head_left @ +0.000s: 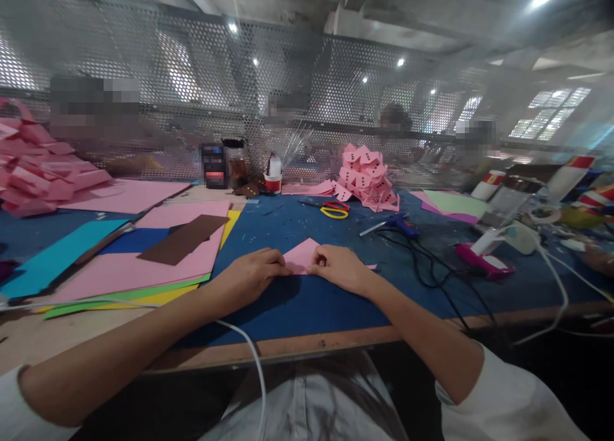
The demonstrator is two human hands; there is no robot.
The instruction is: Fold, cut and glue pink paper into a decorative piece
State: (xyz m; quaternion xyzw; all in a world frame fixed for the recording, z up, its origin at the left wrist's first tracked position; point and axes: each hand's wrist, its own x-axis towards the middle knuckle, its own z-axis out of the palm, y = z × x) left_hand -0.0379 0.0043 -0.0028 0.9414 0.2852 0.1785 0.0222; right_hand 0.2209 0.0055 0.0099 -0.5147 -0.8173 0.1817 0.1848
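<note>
A small pink piece of paper [301, 255] lies on the blue tabletop, its upper part showing as a triangle with the point away from me. My left hand [254, 276] is closed at its left corner, fingertips pinching the edge. On the right side of the paper, my right hand [339, 268] has thumb and fingers pressed together on the lower edge. A thin pink strip [371, 267] sticks out past my right hand; whether it belongs to the same piece is hidden.
Scissors [334, 210] and a blue glue gun [400, 224] with black cable lie beyond my hands. Coloured sheets [139, 274] with a brown strip [185, 239] are stacked left. A pink folded-paper pile [367, 175] and a red-white cup [273, 182] stand behind. A white cable [249, 345] crosses the front edge.
</note>
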